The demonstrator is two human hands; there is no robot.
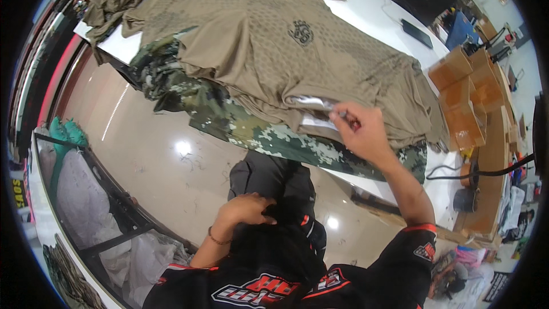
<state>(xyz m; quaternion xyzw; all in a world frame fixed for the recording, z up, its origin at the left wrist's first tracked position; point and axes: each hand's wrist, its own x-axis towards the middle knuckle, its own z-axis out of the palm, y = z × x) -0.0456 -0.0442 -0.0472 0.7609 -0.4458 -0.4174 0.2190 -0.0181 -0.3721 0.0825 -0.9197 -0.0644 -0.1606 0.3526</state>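
A brown patterned T-shirt lies spread across a white table, with a dark emblem and lettering on it. My right hand is at its near edge, beside a fold that gapes around white material. Thumb and fingertips are pinched together there, and a small dark-and-red thing shows within the grip, too small to name. Beneath the shirt, a green camouflage garment hangs over the table's front edge. My left hand rests against my dark trousers, thumb and fingers apart, with nothing visible in it.
More brown and camouflage garments are heaped at the far left. A phone lies on the far right of the table, near open cardboard boxes and a black cable. At lower left stands a rack with plastic-wrapped bundles.
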